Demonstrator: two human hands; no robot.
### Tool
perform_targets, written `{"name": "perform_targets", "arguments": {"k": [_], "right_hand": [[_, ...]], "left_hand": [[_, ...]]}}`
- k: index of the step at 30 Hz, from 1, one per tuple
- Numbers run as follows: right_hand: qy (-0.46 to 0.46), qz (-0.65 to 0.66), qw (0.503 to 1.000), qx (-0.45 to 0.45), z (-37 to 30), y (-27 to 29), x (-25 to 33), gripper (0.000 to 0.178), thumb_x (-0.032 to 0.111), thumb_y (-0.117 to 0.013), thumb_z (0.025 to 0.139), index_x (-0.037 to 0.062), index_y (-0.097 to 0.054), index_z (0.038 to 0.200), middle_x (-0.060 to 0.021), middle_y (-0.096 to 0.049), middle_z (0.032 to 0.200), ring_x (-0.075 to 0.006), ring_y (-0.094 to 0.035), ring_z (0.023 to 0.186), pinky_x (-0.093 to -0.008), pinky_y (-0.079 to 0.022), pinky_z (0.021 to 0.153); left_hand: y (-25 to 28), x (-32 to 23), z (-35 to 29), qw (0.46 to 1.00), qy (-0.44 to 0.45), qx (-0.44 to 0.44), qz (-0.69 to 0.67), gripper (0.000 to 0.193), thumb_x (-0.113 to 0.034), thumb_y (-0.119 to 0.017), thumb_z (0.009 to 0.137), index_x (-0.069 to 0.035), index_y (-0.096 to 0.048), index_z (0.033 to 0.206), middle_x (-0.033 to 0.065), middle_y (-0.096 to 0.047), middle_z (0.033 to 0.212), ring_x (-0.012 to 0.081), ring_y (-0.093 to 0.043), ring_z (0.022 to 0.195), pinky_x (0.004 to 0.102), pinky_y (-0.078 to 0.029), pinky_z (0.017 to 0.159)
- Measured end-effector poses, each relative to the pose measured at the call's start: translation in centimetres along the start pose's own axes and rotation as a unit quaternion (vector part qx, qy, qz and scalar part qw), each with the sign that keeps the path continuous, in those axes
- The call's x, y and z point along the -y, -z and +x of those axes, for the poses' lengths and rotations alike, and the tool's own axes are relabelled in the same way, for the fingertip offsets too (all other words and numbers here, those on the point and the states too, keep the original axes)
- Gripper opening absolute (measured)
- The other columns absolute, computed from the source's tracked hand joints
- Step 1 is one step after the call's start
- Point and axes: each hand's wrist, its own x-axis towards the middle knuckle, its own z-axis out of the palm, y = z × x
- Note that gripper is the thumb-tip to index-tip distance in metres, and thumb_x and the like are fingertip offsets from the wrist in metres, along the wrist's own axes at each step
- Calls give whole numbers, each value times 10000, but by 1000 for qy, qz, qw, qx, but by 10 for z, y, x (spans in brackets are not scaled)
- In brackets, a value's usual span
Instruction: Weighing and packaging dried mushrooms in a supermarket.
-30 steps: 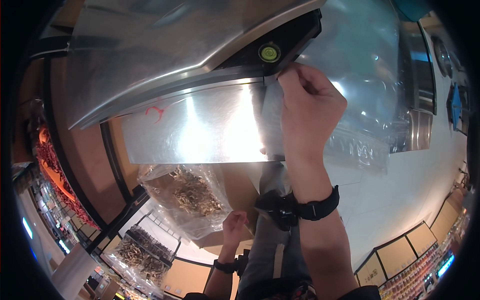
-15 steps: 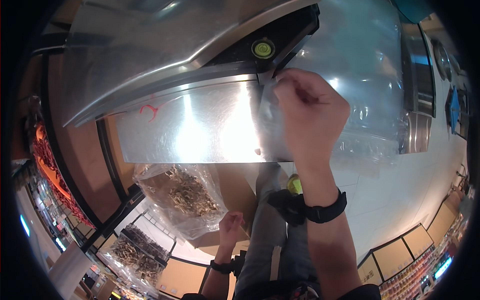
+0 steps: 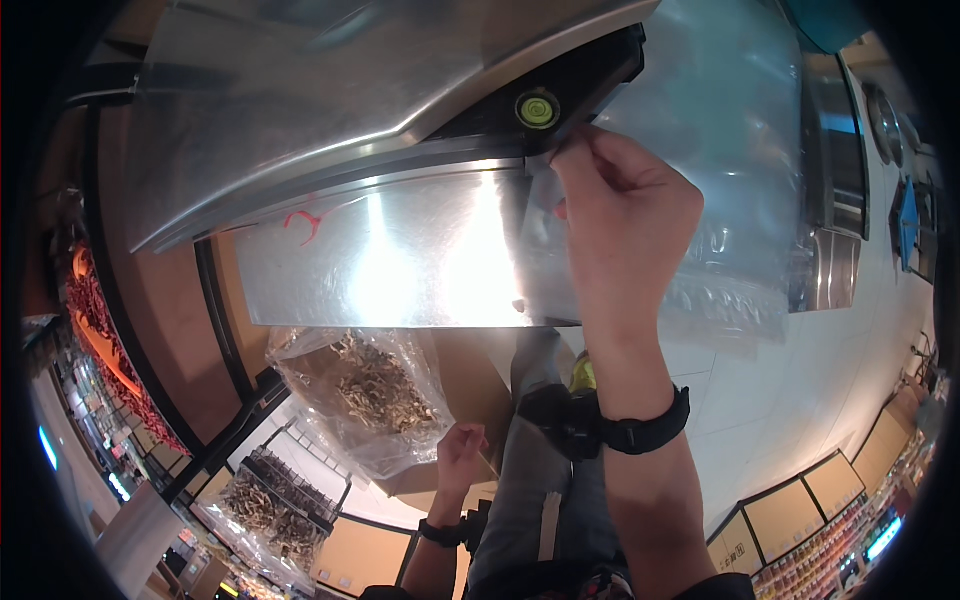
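My right hand (image 3: 635,205) is closed in a pinch beside the black corner piece of a steel-topped device. Its fingertips meet at the upper left edge of a clear plastic bag (image 3: 740,240), one of a stack lying flat to the right; the pinched edge is mostly covered by my fingers. Set into the black corner is a round yellow-green bubble level (image 3: 538,109). Lower down, my left hand (image 3: 462,456) is loosely closed, and I see nothing in it. It hangs beside a clear bag of brown dried goods (image 3: 385,390) in a cardboard box.
A shiny steel counter (image 3: 300,285) bears a red curled strip (image 3: 303,227). The steel pan (image 3: 300,110) overhangs its far side. Red dried goods in an orange-edged bin (image 3: 110,350) stand at the left. More brown dried goods (image 3: 270,505) fill a rack at lower left.
My right hand stays near the black corner and tips slightly, with its pinch held. The view shifts a little. My left hand keeps its place.
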Motion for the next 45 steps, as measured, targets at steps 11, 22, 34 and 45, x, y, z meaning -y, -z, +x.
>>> {"name": "perform_targets", "arguments": {"k": [11,22,34,45], "right_hand": [[112,-75,991,13,10,6,-7,119,96,-652,701,-20,-661,726,-84,-593,569,-125,-540,471,-234,-400,469],[385,-180,904,46,28,20,-20,78,24,-687,636,58,-617,642,-31,-565,614,-161,-526,460,-253,-395,429],[239,-155,954,89,25,20,-12,60,88,-639,725,37,-660,701,-59,-630,648,-152,-591,494,-240,-443,455],[462,-275,841,55,34,21,-12,129,73,-683,659,47,-558,642,-54,-533,646,-232,-553,536,-307,-439,470]], "left_hand": [[5,6,2,1000,-8,-2,1,128,-97,-575,891,16,-587,952,30,-584,767,94,-556,687,227,-449,639],[-2,5,2,1000,15,-13,-5,102,-94,-557,898,1,-570,933,38,-576,731,97,-542,680,238,-443,658],[2,11,5,1000,3,-11,-8,95,-93,-556,900,-6,-571,935,33,-570,725,99,-545,671,235,-441,648],[6,9,5,1000,4,-15,9,97,-95,-559,896,-6,-570,933,32,-568,721,97,-535,668,238,-437,648]]}}
